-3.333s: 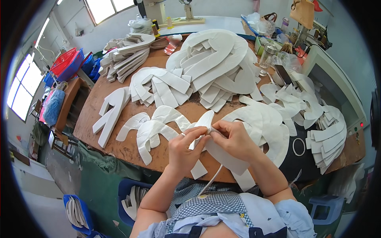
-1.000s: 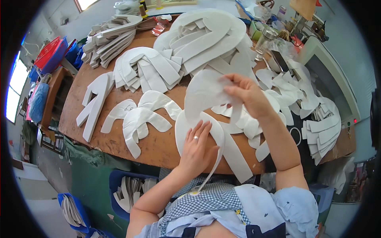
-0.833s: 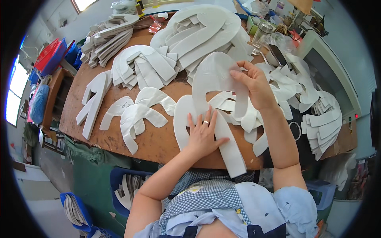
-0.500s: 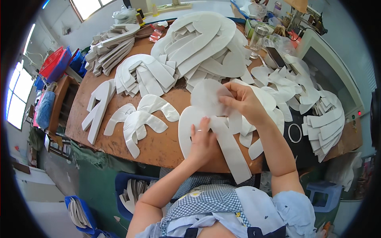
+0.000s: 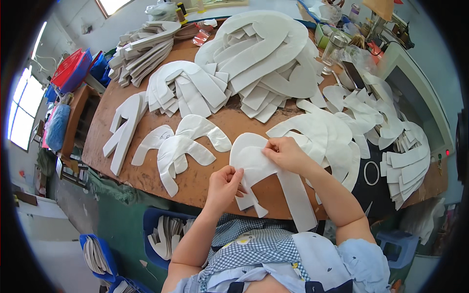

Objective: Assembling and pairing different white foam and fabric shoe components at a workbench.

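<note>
**Thin white arch [image 5: 256, 160] down on the thick U-shaped pad [image 5: 296, 200]**

Scuffed brown worktable [image 5: 193, 181], stained and bare-looking at the near side. Far middle, a huge heap of off-white pads [image 5: 268, 53], foamy-looking, rounded tops, blunt straight legs. Just left of that, a smaller fanned pile [image 5: 188, 90]. Near centre, the thick pad with the thin, sheet-like arch on top, legs toward the near edge. Right hand [image 5: 286, 152]: thumb and index pressed together on the arch's right shoulder. Left hand [image 5: 224, 184]: thumb and forefinger pinching by the arch's left leg, can't tell if on the pad too.

Count: one big heap (too overlapped to tally), one fanned pile, at least two crossed pads [image 5: 126, 134] at left, three loose shiny arches [image 5: 181, 155] beside them, one white ring [image 5: 371, 173] at right.

Versus half a second ago: arch no longer lifted in the right hand, left fingers gone from spread to bunched.
</note>
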Demonstrator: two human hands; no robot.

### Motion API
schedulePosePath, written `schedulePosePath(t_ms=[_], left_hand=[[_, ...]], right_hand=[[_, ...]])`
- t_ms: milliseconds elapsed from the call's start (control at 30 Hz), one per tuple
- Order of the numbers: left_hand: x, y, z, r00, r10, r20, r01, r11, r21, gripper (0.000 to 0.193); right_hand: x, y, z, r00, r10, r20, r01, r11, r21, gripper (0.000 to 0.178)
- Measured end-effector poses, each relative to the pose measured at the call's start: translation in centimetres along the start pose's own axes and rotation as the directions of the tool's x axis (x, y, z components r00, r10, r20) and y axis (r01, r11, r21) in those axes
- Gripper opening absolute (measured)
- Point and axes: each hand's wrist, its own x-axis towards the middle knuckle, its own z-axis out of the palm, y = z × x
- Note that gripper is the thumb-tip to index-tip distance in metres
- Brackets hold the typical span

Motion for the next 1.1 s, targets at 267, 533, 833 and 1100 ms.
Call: schedulePosePath(t_ms=[267,533,833,1100], left_hand=[[4.3,-0.5,-1.1,0.988,0.078,-0.131,-0.043,0.966,0.255,0.041],[6.4,-0.5,-1.1,0.956,0.208,-0.208,-0.099,0.895,0.436,0.03],[6.3,-0.6,-1.1,0.945,0.24,-0.222,-0.096,0.853,0.512,0.028],[6.6,-1.2,-1.2,0.939,0.27,-0.214,-0.117,0.834,0.538,0.027]], right_hand=[[2.9,0.0,0.4,0.996,-0.026,-0.081,0.021,0.998,-0.06,0.026],[4.5,0.7,0.6,0.988,-0.035,-0.153,0.009,0.986,-0.165,0.027],[4.6,0.9,1.0,0.985,-0.042,-0.167,0.013,0.986,-0.168,0.027],[4.8,1.4,1.5,0.97,-0.142,-0.197,0.084,0.957,-0.277,0.028]])
